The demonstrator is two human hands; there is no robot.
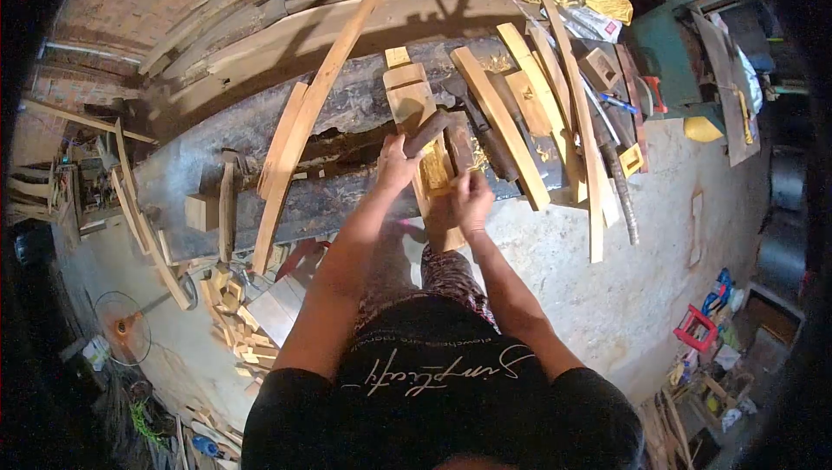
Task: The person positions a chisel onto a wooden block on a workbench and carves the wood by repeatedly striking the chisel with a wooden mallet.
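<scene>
A long pale board [407, 93] lies lengthwise under my hands, its near end jutting past the bench edge towards my legs. Wood shavings [436, 178] lie on it between my hands. My left hand [397, 166] is closed on a dark brown wooden piece [427, 133], which slants up to the right over the board. On the right, my right hand [472, 201] is closed at the near end of a reddish-brown wooden bar [460, 142]. The two dark pieces come close at their far ends; whether they touch or are joined, I cannot tell.
The dark, rough workbench [347, 71] carries a long curved plank [321, 97] on the left. Several pale strips [498, 123] lie on the right, near a blue pen-like item [618, 104]. Offcuts [238, 323] and a fan [126, 327] are on the floor at left.
</scene>
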